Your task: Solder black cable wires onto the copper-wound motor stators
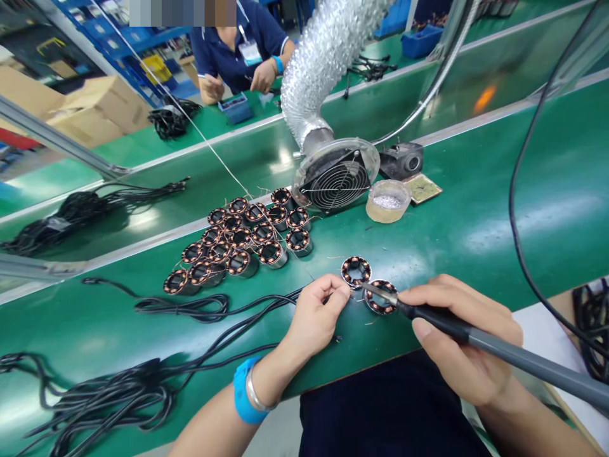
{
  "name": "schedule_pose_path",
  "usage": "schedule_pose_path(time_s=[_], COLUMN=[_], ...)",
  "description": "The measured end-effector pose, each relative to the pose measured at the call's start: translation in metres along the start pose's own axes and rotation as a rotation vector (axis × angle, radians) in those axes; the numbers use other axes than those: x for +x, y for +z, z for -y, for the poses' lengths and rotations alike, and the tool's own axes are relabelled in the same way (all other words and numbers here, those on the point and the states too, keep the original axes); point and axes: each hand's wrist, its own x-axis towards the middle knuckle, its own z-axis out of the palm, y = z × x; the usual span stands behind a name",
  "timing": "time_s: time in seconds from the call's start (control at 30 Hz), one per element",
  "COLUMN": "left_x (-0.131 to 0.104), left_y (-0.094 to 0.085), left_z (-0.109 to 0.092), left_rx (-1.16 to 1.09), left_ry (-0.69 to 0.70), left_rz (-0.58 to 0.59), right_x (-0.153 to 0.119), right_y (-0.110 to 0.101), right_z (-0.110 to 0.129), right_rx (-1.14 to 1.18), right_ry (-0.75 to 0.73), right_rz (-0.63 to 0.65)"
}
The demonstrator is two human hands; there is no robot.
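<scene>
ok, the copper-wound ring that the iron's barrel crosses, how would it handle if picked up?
The wound ring looks rigid and probably heavy for its size, given its closely spaced copper windings. Its round outline suggests it could roll if stood on edge. The fine wire beside it looks easily bent.

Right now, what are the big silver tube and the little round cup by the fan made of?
The silver tube looks like thin, shiny metal foil, because it's crinkly and glittery. The round cup looks smooth, cloudy and yellowish, so maybe plastic, but it could be glass.
</scene>
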Motion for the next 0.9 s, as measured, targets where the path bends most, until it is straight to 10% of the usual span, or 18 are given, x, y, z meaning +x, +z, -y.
schedule_pose_path(time_s=[0.63,0.9], left_x=[-0.001,-0.004], left_y=[0.000,-0.006], left_z=[-0.002,-0.001], left_rx=[0.001,0.016], left_ry=[-0.010,0.031], left_rz=[-0.002,0.139], right_x=[0.006,0.022], right_y=[0.009,0.036], right_z=[-0.004,-0.026], right_rx=[-0.049,0.021], right_ry=[0.008,-0.094], right_rz=[-0.071,0.221])
